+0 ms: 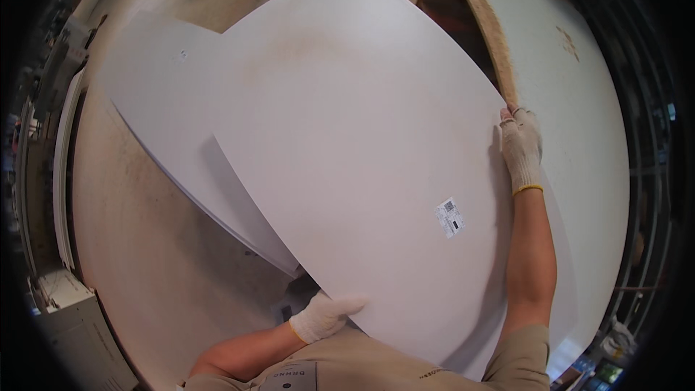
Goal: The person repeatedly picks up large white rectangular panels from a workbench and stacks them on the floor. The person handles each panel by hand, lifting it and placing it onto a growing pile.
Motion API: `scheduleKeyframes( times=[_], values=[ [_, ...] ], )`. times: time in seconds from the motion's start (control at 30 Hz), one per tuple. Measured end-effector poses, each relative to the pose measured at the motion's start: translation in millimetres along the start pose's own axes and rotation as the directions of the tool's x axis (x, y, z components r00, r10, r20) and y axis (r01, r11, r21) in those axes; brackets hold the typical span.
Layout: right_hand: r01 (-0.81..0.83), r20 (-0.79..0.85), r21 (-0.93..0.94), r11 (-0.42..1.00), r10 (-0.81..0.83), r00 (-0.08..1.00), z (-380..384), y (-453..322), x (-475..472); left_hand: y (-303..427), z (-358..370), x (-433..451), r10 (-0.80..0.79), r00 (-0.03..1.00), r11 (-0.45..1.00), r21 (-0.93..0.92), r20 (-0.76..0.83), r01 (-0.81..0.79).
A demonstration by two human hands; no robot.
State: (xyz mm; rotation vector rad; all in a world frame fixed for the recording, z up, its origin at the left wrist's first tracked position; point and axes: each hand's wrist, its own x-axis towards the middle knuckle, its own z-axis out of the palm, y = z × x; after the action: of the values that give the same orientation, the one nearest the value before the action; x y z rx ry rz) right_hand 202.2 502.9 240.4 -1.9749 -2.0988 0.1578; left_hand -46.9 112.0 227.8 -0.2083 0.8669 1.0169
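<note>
A large white panel (347, 146) spans the middle of the view, tilted, with a printed label (450, 217) stuck on its lower right. My left hand (323, 317), in a white knit glove, grips the panel's lower left edge with the thumb on top. On the right, my right hand (521, 144), in a similar glove with a yellow cuff and bare fingertips, holds the panel's far right edge. Beneath it and to the left lies another white panel (157, 81) with a small label.
A pale green-white surface (581, 136) with a rough brown edge (488, 16) stands at the right. Concrete floor (130, 201) shows at the left, with a beige box-like cabinet (87, 336) at the lower left. Dark racks (646, 174) line the far right.
</note>
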Motion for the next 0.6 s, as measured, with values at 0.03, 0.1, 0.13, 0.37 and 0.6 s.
scheduleKeyframes(
  times=[0.03,0.1,0.13,0.37,0.6],
  values=[
    [0.068,0.027,-0.025,0.997,-0.068,0.997,-7.2,-13.8,-5.2,0.5,-0.3,-18.4,-0.019,1.000,0.999,-0.035,0.008,0.020],
    [0.159,0.080,-0.056,0.986,-0.154,0.985,-41.3,-37.6,5.9,-5.5,17.3,-50.1,-0.023,1.000,0.995,-0.100,0.003,0.023],
    [0.210,0.118,-0.002,0.978,-0.209,0.971,-44.8,-51.1,5.0,-9.1,17.6,-58.1,0.009,1.000,0.993,-0.116,-0.010,-0.010],
    [0.148,0.375,-0.086,0.985,-0.106,0.921,-73.0,-75.0,59.5,18.1,-8.4,-33.8,0.331,0.935,0.883,-0.307,-0.131,-0.355],
    [0.458,0.143,-0.225,0.860,-0.436,0.889,-69.8,-36.1,-6.4,83.4,-77.4,-18.0,0.609,0.750,0.730,-0.189,-0.257,-0.657]
  ],
)
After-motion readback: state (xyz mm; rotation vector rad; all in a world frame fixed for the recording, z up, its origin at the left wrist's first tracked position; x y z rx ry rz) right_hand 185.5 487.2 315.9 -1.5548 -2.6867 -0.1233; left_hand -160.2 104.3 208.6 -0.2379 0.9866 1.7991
